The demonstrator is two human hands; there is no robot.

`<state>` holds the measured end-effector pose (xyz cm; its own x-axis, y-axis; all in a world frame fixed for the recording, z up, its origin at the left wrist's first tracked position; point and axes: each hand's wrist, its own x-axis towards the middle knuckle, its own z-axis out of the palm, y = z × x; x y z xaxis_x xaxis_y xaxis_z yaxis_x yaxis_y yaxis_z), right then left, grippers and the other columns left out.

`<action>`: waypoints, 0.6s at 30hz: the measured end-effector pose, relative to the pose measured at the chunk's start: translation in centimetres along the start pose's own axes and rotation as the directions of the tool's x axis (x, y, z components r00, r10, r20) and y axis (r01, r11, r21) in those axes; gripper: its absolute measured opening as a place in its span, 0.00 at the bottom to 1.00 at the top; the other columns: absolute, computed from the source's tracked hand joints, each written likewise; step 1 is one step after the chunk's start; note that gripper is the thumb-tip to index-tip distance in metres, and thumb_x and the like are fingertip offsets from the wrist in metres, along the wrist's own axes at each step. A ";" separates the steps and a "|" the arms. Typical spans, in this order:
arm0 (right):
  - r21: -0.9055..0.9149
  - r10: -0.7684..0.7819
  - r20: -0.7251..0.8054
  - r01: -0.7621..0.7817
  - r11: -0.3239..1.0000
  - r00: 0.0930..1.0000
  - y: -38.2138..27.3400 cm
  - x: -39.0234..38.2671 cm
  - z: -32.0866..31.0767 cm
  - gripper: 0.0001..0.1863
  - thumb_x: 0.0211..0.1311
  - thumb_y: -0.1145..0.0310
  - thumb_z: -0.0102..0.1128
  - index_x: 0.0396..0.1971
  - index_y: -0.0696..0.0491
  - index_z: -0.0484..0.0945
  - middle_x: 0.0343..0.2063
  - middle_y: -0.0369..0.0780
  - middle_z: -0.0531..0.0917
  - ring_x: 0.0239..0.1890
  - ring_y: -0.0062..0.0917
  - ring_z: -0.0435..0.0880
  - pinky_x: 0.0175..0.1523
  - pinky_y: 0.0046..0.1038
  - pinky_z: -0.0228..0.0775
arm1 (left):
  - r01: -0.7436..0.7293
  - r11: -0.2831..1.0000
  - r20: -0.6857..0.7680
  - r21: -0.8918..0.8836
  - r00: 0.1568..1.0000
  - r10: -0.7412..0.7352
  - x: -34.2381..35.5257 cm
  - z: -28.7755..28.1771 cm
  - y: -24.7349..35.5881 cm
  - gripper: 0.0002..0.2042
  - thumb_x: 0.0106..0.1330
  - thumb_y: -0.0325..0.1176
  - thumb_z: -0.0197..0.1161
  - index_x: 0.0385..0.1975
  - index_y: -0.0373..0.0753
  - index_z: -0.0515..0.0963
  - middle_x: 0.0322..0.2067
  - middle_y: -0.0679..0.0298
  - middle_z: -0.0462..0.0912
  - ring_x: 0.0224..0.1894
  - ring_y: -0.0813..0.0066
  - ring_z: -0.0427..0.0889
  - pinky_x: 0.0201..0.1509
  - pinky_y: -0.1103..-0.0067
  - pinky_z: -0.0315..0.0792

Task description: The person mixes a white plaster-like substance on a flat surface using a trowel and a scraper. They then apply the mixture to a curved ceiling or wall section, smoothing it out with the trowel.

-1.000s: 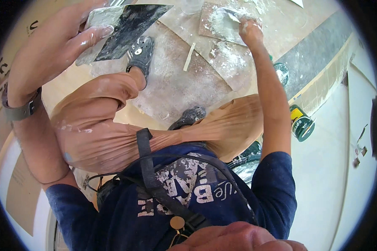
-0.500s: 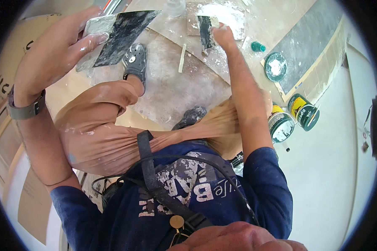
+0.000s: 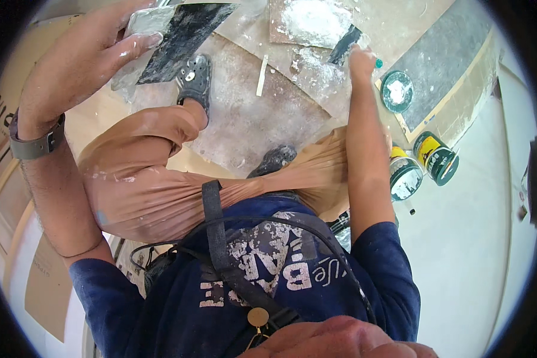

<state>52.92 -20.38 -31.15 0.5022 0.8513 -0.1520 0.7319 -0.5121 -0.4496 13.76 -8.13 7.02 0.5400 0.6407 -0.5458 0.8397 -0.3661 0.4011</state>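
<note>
At the upper left my left hand (image 3: 92, 62) is closed around a wide putty knife (image 3: 188, 37), its dark blade streaked and its near side smeared with white. My right hand (image 3: 361, 64), farther right with the arm stretched forward, grips a smaller putty knife (image 3: 343, 45) with a dark blade. That blade tilts over the dusty floor sheet beside a square board (image 3: 275, 34) bearing a heap of white powder (image 3: 316, 22). A green bottle or cap (image 3: 378, 63) shows just right of my right hand, mostly hidden by it.
A round green lid (image 3: 397, 91) with white paste lies to the right, by a long grey panel (image 3: 438, 53). Two green tubs (image 3: 404, 179) stand near my right forearm, one with white inside. A pale strip (image 3: 262, 76) lies on the floor sheet (image 3: 238, 119) between my feet and the board.
My right hand has moved right with the small putty knife, away from the powder board, and the blade has turned. My left hand has shifted slightly upward, still holding the wide knife.
</note>
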 end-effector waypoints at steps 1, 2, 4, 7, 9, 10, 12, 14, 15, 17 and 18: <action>-0.261 -0.127 0.055 0.137 0.956 0.990 -0.2 0.1 0.1 0.19 0.48 0.62 0.49 0.32 0.64 0.74 0.32 0.53 0.78 0.37 0.44 0.77 0.43 0.34 0.67 | -0.001 1.000 -0.012 0.031 1.000 0.001 -0.1 0.1 -0.3 0.22 0.60 0.37 0.55 0.52 0.34 0.63 0.39 0.56 0.75 0.38 0.73 0.73 0.42 0.80 0.67; -0.160 -0.049 0.033 0.054 0.986 0.998 -0.5 0.0 0.3 0.18 0.48 0.62 0.48 0.32 0.63 0.75 0.32 0.53 0.78 0.37 0.44 0.77 0.44 0.35 0.68 | -0.003 0.998 -0.025 0.061 1.000 0.004 -0.3 0.1 -0.7 0.22 0.60 0.37 0.55 0.52 0.34 0.63 0.39 0.56 0.74 0.39 0.73 0.73 0.42 0.80 0.67; 0.053 0.096 0.023 -0.097 0.994 0.995 -7.4 -0.9 -2.3 0.18 0.48 0.63 0.47 0.34 0.61 0.75 0.32 0.53 0.78 0.39 0.45 0.76 0.45 0.35 0.68 | 0.022 0.997 -0.025 0.075 0.999 -0.020 -0.5 0.1 -0.9 0.22 0.60 0.36 0.55 0.52 0.34 0.63 0.39 0.56 0.74 0.39 0.73 0.73 0.43 0.80 0.67; -0.065 0.099 0.091 -0.094 0.994 0.991 -8.7 0.0 -1.3 0.18 0.49 0.62 0.44 0.33 0.59 0.75 0.32 0.53 0.78 0.37 0.45 0.77 0.45 0.37 0.68 | 0.030 0.999 0.020 0.020 0.999 -0.030 -0.2 0.0 -0.6 0.21 0.61 0.36 0.54 0.52 0.34 0.63 0.39 0.56 0.75 0.39 0.72 0.73 0.43 0.79 0.67; -0.100 0.116 0.118 -0.104 0.990 0.986 -9.3 0.2 -1.3 0.18 0.49 0.63 0.43 0.33 0.58 0.75 0.33 0.53 0.78 0.38 0.44 0.77 0.45 0.37 0.68 | 0.038 0.998 0.035 -0.050 0.999 -0.036 -0.3 -0.1 -0.8 0.21 0.61 0.36 0.54 0.52 0.33 0.63 0.39 0.56 0.75 0.39 0.72 0.73 0.43 0.79 0.67; -0.097 0.132 0.122 -0.120 0.988 0.984 -9.7 0.1 -1.5 0.17 0.49 0.63 0.43 0.33 0.58 0.75 0.34 0.53 0.77 0.39 0.44 0.77 0.46 0.37 0.68 | 0.029 1.000 0.016 -0.008 0.999 -0.029 -0.5 -0.1 -1.0 0.21 0.61 0.36 0.54 0.52 0.33 0.63 0.39 0.56 0.75 0.38 0.72 0.73 0.43 0.79 0.67; -0.132 0.123 0.153 -0.103 0.986 0.981 -10.2 0.4 -1.9 0.17 0.49 0.64 0.43 0.34 0.58 0.75 0.36 0.52 0.77 0.40 0.43 0.77 0.46 0.36 0.68 | 0.010 0.997 -0.017 0.075 1.000 -0.008 -1.0 -0.1 -1.2 0.22 0.61 0.36 0.54 0.52 0.33 0.62 0.38 0.56 0.75 0.38 0.73 0.73 0.42 0.79 0.67; -0.204 0.077 0.207 -0.034 0.978 0.975 -9.9 1.3 -2.5 0.17 0.49 0.64 0.43 0.35 0.57 0.75 0.37 0.52 0.77 0.41 0.42 0.77 0.47 0.37 0.67 | 0.042 0.997 0.012 0.058 0.999 -0.043 -1.1 -0.2 -1.7 0.22 0.61 0.35 0.54 0.53 0.33 0.62 0.39 0.57 0.75 0.38 0.74 0.73 0.42 0.79 0.67; -0.221 0.073 0.208 -0.026 0.975 0.975 -9.8 1.6 -2.2 0.17 0.49 0.64 0.43 0.35 0.56 0.75 0.36 0.52 0.77 0.41 0.42 0.77 0.47 0.37 0.67 | 0.043 0.999 0.009 0.027 0.999 -0.043 -1.1 -0.2 -1.9 0.22 0.61 0.35 0.54 0.53 0.34 0.62 0.39 0.57 0.74 0.39 0.74 0.73 0.42 0.79 0.67; -0.253 0.066 0.208 -0.011 0.967 0.976 -9.7 2.1 -1.6 0.16 0.50 0.65 0.44 0.36 0.55 0.75 0.36 0.51 0.77 0.41 0.41 0.76 0.47 0.37 0.67 | 0.026 0.998 -0.011 -0.057 1.000 -0.027 -1.1 0.3 -2.4 0.22 0.61 0.34 0.54 0.53 0.34 0.61 0.39 0.57 0.74 0.39 0.74 0.73 0.42 0.79 0.68; -0.244 0.041 0.207 0.011 0.970 0.977 -10.4 1.8 -2.0 0.17 0.50 0.63 0.43 0.35 0.56 0.75 0.35 0.52 0.77 0.41 0.42 0.76 0.47 0.37 0.67 | 0.024 0.996 -0.018 -0.089 1.000 -0.025 -1.2 0.4 -2.6 0.22 0.61 0.34 0.54 0.53 0.34 0.61 0.39 0.57 0.74 0.39 0.74 0.73 0.42 0.79 0.68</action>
<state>47.12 -13.73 -25.02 0.4257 0.8348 -0.3492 0.8277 -0.5152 -0.2224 10.95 -8.26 6.35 0.5173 0.6621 -0.5422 0.8438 -0.2892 0.4520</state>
